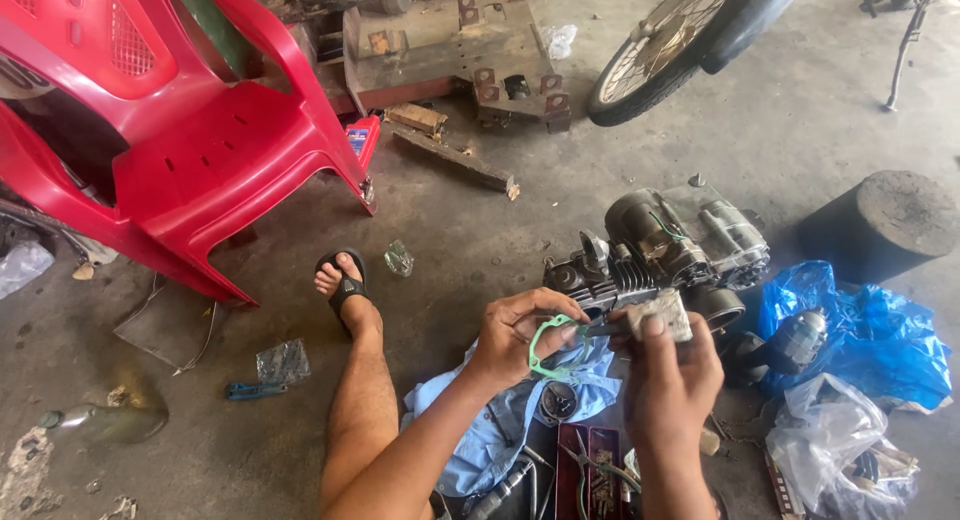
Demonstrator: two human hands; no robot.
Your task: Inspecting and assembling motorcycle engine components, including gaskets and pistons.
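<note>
The right hand (668, 365), raised upright, pinches a small grey metal part (662, 311); the left hand (515, 335) closes its fingers (558, 332) on a thin green ring-shaped gasket (540, 352).

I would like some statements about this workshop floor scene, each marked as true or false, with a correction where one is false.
1. The left hand holds a thin green gasket. True.
2. The right hand holds a hammer. False: it grips a small grey metal part beside the gasket.
3. A motorcycle engine sits on the concrete floor just beyond the hands. True.
4. The plastic chair at the upper left is blue. False: it is red.
5. A blue plastic bag lies to the right of the engine. True.
6. The bare foot wears a closed shoe. False: it wears an open black sandal.
</note>
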